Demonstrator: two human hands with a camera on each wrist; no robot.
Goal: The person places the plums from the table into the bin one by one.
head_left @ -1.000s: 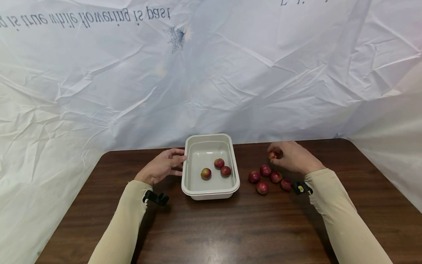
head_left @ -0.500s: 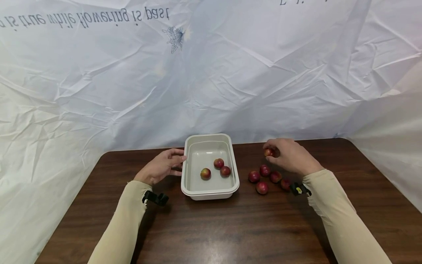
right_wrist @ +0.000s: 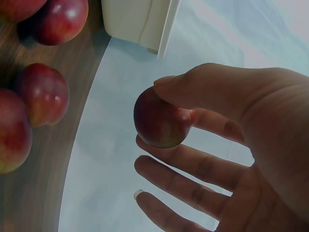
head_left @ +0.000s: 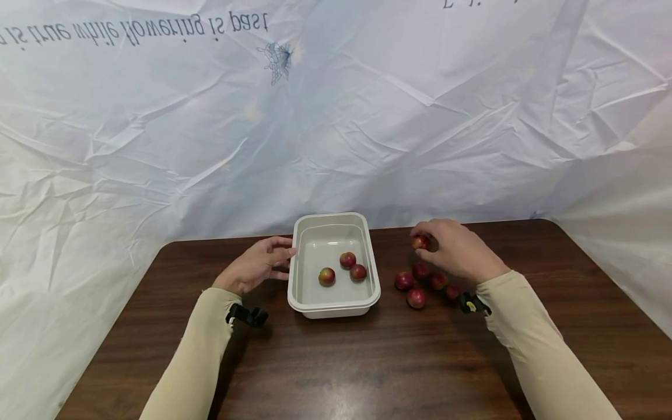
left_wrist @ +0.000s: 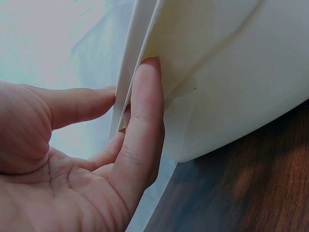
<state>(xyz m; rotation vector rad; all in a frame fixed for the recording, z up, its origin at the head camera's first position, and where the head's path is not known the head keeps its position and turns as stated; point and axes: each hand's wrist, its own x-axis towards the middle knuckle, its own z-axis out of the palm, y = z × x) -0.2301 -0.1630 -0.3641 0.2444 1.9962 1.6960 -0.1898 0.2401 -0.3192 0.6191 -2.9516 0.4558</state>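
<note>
At frame centre, three plums [head_left: 347, 260] were held in the tub [head_left: 336, 294], pinched at its rim by the left hand [head_left: 257, 262] | right of centre, a fourth plum [head_left: 420, 242] was gripped by the right hand [head_left: 457, 249] | below it, five plums [head_left: 404, 280] were left on the table [head_left: 294, 373]; filling judged one-third done

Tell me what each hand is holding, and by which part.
The right hand pinches one reddish fruit by its sides, between thumb and fingers; the left hand pinches the pale tub by its left rim.
</note>
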